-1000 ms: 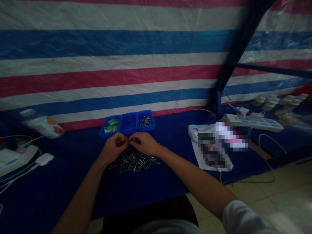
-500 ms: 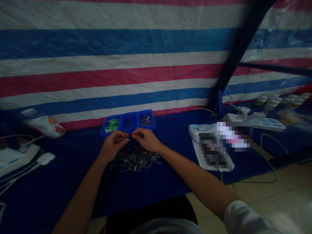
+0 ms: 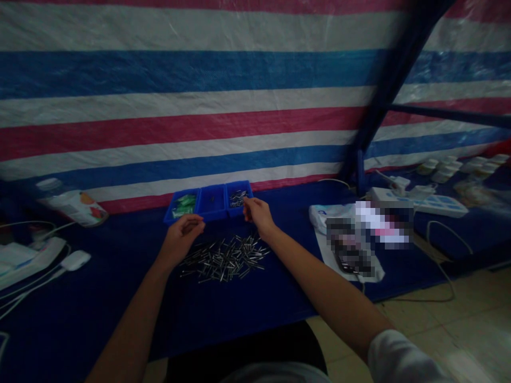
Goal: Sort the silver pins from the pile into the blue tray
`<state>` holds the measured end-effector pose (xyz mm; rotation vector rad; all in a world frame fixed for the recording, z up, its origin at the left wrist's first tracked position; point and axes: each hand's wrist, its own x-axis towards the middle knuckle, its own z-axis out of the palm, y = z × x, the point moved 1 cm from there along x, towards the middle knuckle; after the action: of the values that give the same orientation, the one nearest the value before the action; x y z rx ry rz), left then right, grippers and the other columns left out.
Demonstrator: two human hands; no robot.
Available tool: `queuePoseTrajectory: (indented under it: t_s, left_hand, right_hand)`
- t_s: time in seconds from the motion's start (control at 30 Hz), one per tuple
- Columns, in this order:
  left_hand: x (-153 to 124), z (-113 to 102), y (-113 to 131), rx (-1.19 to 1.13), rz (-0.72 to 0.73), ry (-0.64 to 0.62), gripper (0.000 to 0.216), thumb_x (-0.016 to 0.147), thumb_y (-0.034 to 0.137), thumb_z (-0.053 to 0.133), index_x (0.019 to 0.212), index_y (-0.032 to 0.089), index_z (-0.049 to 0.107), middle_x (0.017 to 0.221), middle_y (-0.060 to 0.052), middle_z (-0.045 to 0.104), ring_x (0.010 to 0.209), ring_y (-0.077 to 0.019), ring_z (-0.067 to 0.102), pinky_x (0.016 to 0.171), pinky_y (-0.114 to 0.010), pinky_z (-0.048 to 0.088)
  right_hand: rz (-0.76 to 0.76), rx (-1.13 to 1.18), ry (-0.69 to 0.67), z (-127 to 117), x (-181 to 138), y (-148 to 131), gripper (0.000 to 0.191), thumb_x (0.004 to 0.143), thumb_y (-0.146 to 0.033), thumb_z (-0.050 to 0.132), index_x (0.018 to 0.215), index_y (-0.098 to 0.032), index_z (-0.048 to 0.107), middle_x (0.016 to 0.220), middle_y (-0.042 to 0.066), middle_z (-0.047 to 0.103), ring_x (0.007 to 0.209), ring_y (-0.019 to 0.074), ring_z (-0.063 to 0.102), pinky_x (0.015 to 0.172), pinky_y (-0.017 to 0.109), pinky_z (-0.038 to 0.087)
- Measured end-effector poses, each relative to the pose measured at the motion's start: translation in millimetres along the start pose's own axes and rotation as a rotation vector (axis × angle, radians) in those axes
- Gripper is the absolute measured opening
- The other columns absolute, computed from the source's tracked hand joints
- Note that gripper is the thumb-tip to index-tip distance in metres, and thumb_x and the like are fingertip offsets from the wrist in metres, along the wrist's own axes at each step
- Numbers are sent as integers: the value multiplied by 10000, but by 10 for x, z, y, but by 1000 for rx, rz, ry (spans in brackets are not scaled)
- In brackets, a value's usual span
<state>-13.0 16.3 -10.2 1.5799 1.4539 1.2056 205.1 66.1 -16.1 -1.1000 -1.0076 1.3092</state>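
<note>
My left hand (image 3: 181, 238) hovers in front of the left compartment, its thumb and forefinger pinched. What lies between them, if anything, is too small to make out. At the front edge of the right compartment is my right hand (image 3: 259, 216), fingers also closed and their tips hiding whatever they hold. A blue three-compartment tray (image 3: 213, 211) stands behind both hands. Green packets (image 3: 184, 204) fill its left compartment, and small metal pieces (image 3: 238, 197) lie in its right one. A loose pile of thin metal pins (image 3: 229, 259), perhaps nails or screws, spreads on the table below my hands.
The blue-covered table (image 3: 239, 303) meets a striped tarp (image 3: 179, 122). A lying bottle (image 3: 74, 203), white cables and a charger (image 3: 75, 259) are at left. To the right are a plastic bag (image 3: 331, 213), a power strip (image 3: 419, 202) and several small jars (image 3: 445, 170).
My hands, close together before, are now apart. The right one has moved right and up to the right compartment; the left one has shifted slightly left.
</note>
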Motion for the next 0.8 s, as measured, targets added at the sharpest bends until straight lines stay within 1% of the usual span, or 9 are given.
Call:
queuePoseTrajectory:
  t_s: [0.1, 0.2, 0.27, 0.33, 0.4, 0.5, 0.57, 0.63, 0.8]
  left_hand:
    - [4, -41, -27, 126, 21, -29, 369, 718, 487, 652, 920, 180, 618, 870, -42, 683, 851, -215, 642, 822, -358, 495]
    - [0, -133, -55, 375, 34, -105, 316, 738, 480, 621, 873, 197, 663, 883, -37, 699, 842, -216, 633, 805, -336, 477]
    - [-9, -199, -83, 488, 25, -183, 283, 734, 460, 622, 859, 213, 683, 881, -29, 703, 826, -215, 629, 779, -324, 471]
    - [-21, -244, -112, 521, 7, -260, 268, 730, 431, 623, 876, 217, 690, 863, -27, 696, 812, -214, 625, 742, -313, 471]
    - [-35, -261, -130, 522, -14, -318, 254, 728, 399, 617, 885, 213, 690, 827, -26, 682, 774, -206, 617, 697, -303, 466]
    - [-56, -243, -121, 505, -34, -377, 228, 715, 367, 607, 859, 212, 690, 767, -16, 662, 711, -192, 598, 641, -290, 451]
    - [-69, -221, -102, 471, -44, -418, 216, 709, 351, 596, 847, 211, 687, 748, -10, 657, 694, -186, 593, 625, -284, 447]
    - [-79, -205, -88, 448, -54, -441, 204, 706, 332, 584, 836, 209, 682, 734, -6, 651, 679, -181, 590, 614, -278, 444]
    - [-79, -182, -89, 460, -15, -439, 194, 696, 299, 565, 828, 212, 678, 748, -3, 656, 681, -174, 584, 612, -266, 435]
  right_hand:
    - [-8, -41, 2, 3, -12, -12, 228, 801, -392, 584, 729, -178, 551, 623, -30, 605, 400, 62, 467, 417, 208, 319]
    - [-18, -121, -12, 18, -17, -10, 195, 822, -372, 574, 811, -178, 583, 659, -23, 625, 404, 69, 483, 428, 214, 340]
    - [-71, -222, -31, 30, -19, 5, 182, 841, -350, 554, 820, -176, 602, 651, -21, 616, 424, 77, 490, 459, 222, 367]
    - [-184, -378, -71, 40, -34, 24, 179, 850, -333, 550, 831, -175, 632, 675, -9, 626, 499, 92, 526, 528, 235, 401]
    - [-344, -573, -192, 52, -72, 40, 163, 846, -306, 563, 866, -180, 666, 751, 13, 656, 629, 116, 573, 622, 255, 423]
    - [-617, -852, -520, 73, -174, 50, 147, 817, -232, 591, 912, -202, 698, 915, 39, 673, 842, 159, 586, 776, 306, 414]
    - [-720, -979, -695, 82, -246, 48, 177, 799, -216, 605, 943, -221, 708, 1006, 45, 663, 915, 183, 564, 835, 344, 392]
    - [-726, -1062, -769, 93, -298, 43, 216, 791, -233, 613, 984, -239, 710, 1067, 50, 652, 932, 203, 549, 835, 366, 386]
    - [-678, -1179, -794, 132, -341, 62, 254, 793, -224, 592, 1012, -263, 713, 1049, 54, 658, 934, 227, 537, 793, 370, 390]
